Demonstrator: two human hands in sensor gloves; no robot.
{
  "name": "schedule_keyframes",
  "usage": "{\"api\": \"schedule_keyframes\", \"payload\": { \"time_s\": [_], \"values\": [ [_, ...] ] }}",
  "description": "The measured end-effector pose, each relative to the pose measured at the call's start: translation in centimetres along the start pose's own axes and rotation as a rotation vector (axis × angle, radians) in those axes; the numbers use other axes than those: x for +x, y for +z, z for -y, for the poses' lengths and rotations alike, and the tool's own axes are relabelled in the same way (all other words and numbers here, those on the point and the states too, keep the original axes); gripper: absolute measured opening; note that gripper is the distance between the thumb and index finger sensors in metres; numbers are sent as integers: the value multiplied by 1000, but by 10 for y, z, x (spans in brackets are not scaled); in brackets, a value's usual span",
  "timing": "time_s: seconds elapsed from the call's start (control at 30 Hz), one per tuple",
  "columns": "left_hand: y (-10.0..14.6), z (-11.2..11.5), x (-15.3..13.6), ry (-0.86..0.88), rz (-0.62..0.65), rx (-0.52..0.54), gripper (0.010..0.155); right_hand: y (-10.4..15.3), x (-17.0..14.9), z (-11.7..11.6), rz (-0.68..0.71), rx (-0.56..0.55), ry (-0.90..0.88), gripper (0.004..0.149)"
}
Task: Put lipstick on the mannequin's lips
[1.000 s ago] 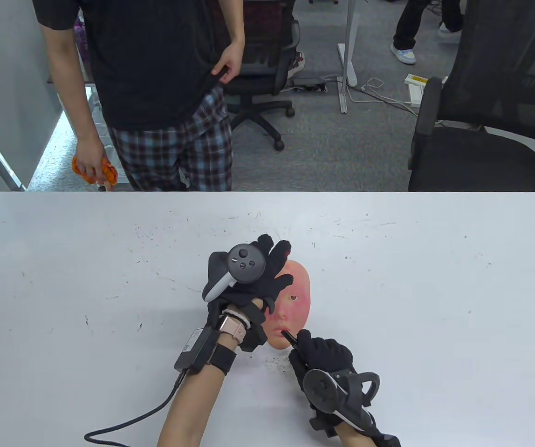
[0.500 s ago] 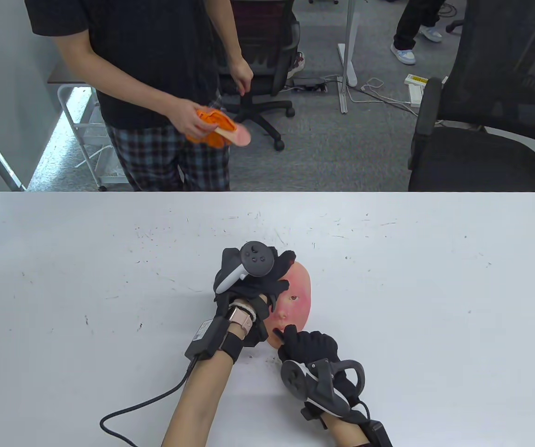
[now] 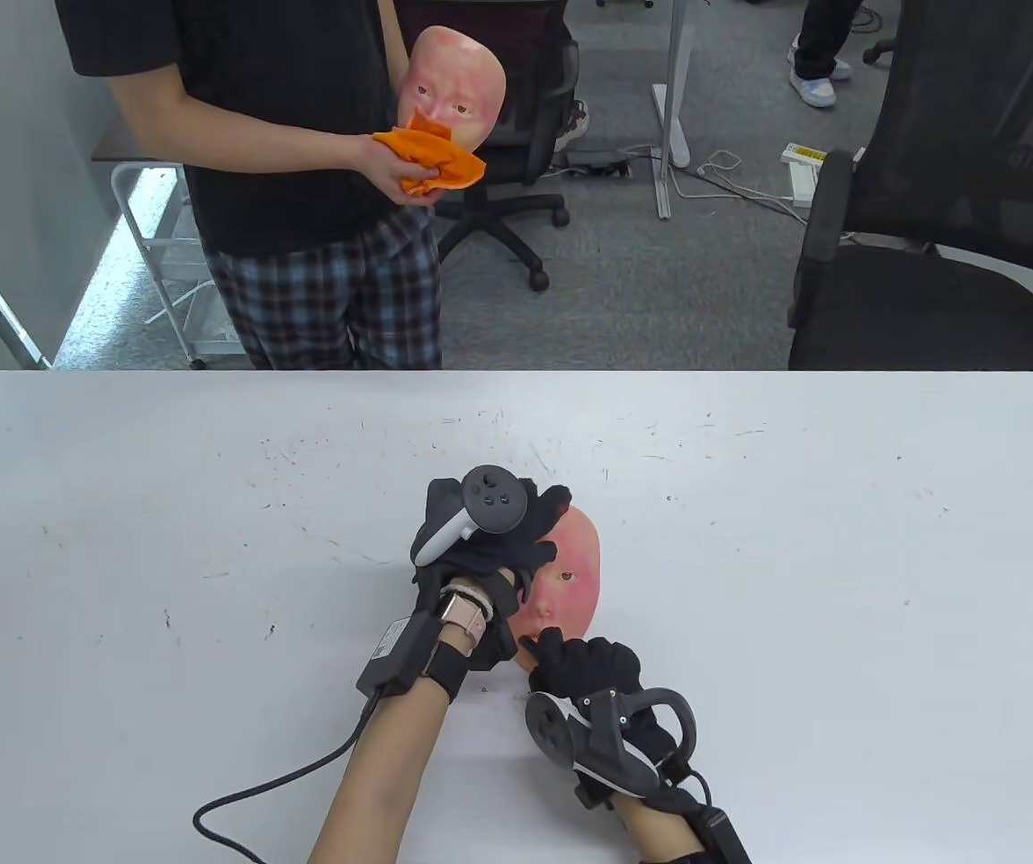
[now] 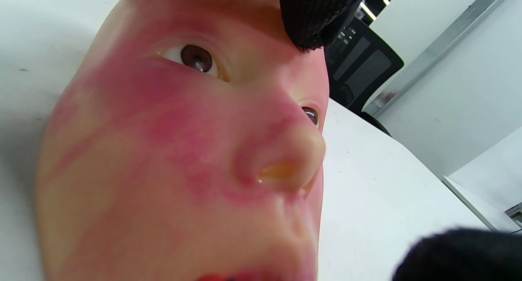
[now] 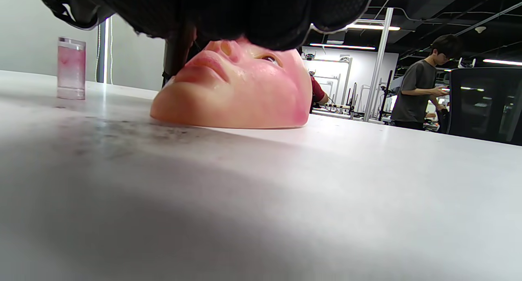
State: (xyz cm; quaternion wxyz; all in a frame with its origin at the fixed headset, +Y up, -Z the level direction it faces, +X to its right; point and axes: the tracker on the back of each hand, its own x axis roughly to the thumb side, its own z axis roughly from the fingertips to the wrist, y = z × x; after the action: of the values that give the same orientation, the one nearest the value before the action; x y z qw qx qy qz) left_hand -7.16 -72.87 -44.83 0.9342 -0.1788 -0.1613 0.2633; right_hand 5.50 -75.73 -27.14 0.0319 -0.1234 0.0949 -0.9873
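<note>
Table view: the mannequin face [image 3: 570,576] lies face-up on the white table [image 3: 840,540], near the near edge and about mid-width. The left hand [image 3: 489,549] rests spread over its forehead and left side, fingers extended, gripping nothing. The right hand [image 3: 593,670] is curled at the mouth end, its fingers closed around a dark lipstick [image 3: 530,643] whose tip meets the lips. Beyond the far edge a bystander [image 3: 282,180] holds a second mask [image 3: 453,85] and an orange cloth [image 3: 431,162].

Left wrist view: only here do the face's red-stained cheek [image 4: 179,122] and a streak of red at the lips appear; one gloved fingertip [image 4: 314,16] presses on the brow.

Right wrist view: only here is a pink-tinted tumbler [image 5: 71,67] visible, standing upright on the table well apart from the face; the dark lipstick stem descends from the gloved hand to the lips.
</note>
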Motion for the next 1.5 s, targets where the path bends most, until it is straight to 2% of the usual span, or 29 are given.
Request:
{"api": "schedule_keyframes", "payload": {
  "time_s": [0.47,0.6,1.0,1.17,1.33,1.5],
  "values": [
    [1,2,1,-8,1,3,72,6,-7,2,-76,-108,-17,54],
    [1,2,1,-8,0,2,72,7,-16,0,-105,-112,-80,54],
    [2,2,1,-3,-3,0,72,9,-26,-3,-130,-11,-105,53],
    [2,2,1,-1,-2,-2,72,15,-13,2,-39,-97,-78,52],
    [2,2,1,-3,-1,-2,72,8,-3,1,-12,-36,-18,52],
    [2,2,1,-4,-2,-6,72,10,-4,0,-1,-40,-41,51]
  ]
}}
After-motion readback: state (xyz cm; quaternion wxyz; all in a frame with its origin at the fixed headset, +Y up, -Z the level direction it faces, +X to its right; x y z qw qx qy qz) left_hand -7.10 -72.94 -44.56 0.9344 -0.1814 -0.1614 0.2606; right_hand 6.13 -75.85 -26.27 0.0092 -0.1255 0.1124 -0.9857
